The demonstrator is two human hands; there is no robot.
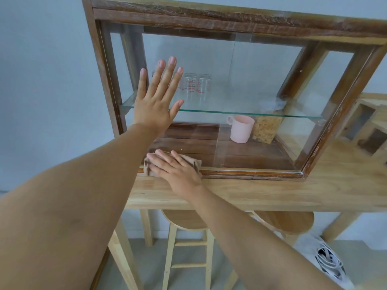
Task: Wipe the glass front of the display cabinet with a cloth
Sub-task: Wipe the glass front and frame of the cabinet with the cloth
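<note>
A wooden display cabinet [209, 17] with a glass front [261, 76] stands on a light wooden table. My left hand [157, 97] lies flat and spread against the left part of the glass, holding nothing. My right hand [176, 166] presses a folded beige cloth [195, 162] against the bottom left corner of the glass, just above the lower frame rail. Most of the cloth is hidden under my fingers.
Inside, a glass shelf [251, 113] carries clear measuring glasses [198, 86]; below stand a pink mug [240, 128] and a jar of beige pieces [266, 128]. Two wooden stools [184, 222] sit under the table [272, 195]. A wooden rack [366, 126] is at the right.
</note>
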